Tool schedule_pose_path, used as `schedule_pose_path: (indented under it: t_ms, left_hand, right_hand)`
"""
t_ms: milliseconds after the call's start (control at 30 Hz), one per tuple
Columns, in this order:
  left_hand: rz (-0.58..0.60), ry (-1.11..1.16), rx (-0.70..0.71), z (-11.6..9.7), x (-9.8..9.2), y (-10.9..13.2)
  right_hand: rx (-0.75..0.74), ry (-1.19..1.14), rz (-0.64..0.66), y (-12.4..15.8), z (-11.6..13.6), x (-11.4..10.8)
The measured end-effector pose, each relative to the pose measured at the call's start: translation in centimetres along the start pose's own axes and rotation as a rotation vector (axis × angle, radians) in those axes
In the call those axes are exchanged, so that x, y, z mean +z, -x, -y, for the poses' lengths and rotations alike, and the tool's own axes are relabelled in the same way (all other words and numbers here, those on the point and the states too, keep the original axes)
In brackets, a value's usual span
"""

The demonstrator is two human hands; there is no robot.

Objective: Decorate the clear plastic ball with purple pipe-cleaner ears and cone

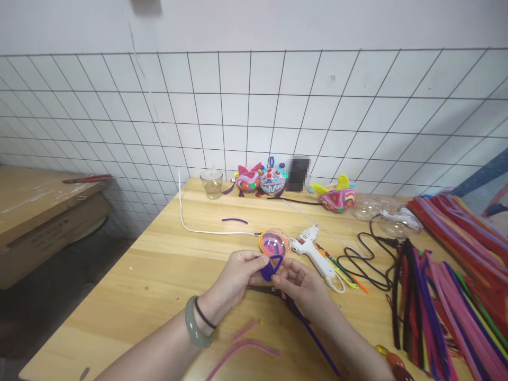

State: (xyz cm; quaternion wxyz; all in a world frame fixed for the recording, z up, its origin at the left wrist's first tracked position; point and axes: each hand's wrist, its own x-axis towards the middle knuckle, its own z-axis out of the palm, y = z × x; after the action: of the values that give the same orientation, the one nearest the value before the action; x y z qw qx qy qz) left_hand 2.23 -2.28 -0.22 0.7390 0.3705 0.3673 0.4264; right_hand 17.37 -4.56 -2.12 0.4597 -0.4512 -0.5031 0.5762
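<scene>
A purple pipe cleaner (266, 271), bent into a folded shape with a pointed loop, is held between my two hands above the table. My left hand (243, 270) pinches it from the left between thumb and fingers. On the other side, my right hand (299, 283) grips it with thumb and fingertips, and a long purple tail runs down below that hand. Just beyond the fingers lies a clear plastic ball (274, 242) partly covered in orange, pink and purple strips. Under the hands, a dark tool (260, 289) is mostly hidden.
A white glue gun (315, 254) lies right of the ball, near black cable loops. Bundles of coloured pipe cleaners (448, 307) fill the right side. Decorated fish-like crafts (273, 181) and a glass cup (212, 184) stand along the wall. Pink pieces (246, 346) lie in front.
</scene>
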Motion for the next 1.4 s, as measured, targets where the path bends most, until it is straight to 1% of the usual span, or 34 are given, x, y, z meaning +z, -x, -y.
schedule_pose_path:
  t_ms: [133,300,467,633,767,867,967,1033,1100,1267,1400]
  left_hand:
    - [0.042,-0.001,-0.02,-0.1,0.0,0.0]
    - [0.089,-0.001,-0.046,0.2,-0.4,-0.2]
    - [0.047,0.01,-0.037,0.4,-0.5,-0.3]
    - [0.005,-0.023,-0.016,0.3,-0.6,-0.5]
    - [-0.044,-0.138,0.075,0.0,-0.5,-0.6]
    - [-0.028,-0.173,0.128,-0.2,-0.3,-0.5]
    - [-0.007,-0.177,0.13,-0.4,0.0,-0.3]
    - [0.001,-0.179,0.123,-0.4,0.1,-0.2]
    - [0.0,-0.179,0.114,-0.3,0.0,-0.2]
    - [0.021,-0.172,0.098,0.1,-0.2,-0.5]
    - [0.046,-0.15,0.071,-0.2,0.0,-0.3]
  right_hand:
    - [0.027,-0.022,0.017,-0.1,-0.5,-0.2]
    - [0.022,0.005,0.032,-0.2,-0.9,-0.6]
    - [0.036,-0.014,0.038,-0.2,-0.9,-0.5]
    - [0.039,-0.031,0.035,0.0,-0.2,-0.3]
    - [0.084,-0.048,-0.009,0.2,0.5,-0.2]
    - [0.129,-0.043,-0.005,0.2,0.5,-0.2]
    - [0.112,-0.036,0.043,0.2,0.2,-0.1]
    - [0.106,-0.052,0.051,0.2,-0.1,-0.1]
    - [0.113,-0.051,0.032,0.2,-0.3,-0.1]
    - [0.115,0.034,-0.007,0.3,0.2,0.0]
    - [0.114,0.07,-0.014,0.4,0.6,0.1]
